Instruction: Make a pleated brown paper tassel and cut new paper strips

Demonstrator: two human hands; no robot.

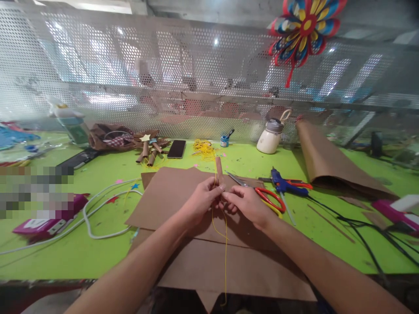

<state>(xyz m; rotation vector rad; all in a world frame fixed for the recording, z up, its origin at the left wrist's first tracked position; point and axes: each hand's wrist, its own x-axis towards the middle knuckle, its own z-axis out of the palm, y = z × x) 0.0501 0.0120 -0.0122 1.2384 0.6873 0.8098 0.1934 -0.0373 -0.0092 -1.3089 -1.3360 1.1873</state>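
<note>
My left hand point(207, 194) is closed around a small brown paper roll point(219, 168), which stands upright above the thumb. Yellow string point(225, 266) passes by the roll and hangs below both hands in a loop and a long loose end. Close beside it, my right hand point(244, 201) has its fingertips pinched together at the string near the roll's lower part. The exact grip there is partly hidden by the fingers. Under both hands lie large brown paper sheets point(163, 192), overlapping and reaching past the table's front edge.
Scissors point(270, 198) with red and yellow handles and a blue glue gun point(290, 185) lie right of my hands. Behind are a phone point(176, 149), tangled yellow string point(203, 149), paper rolls point(151, 157) and a white bottle point(269, 138). A white cable point(94, 237) runs at left.
</note>
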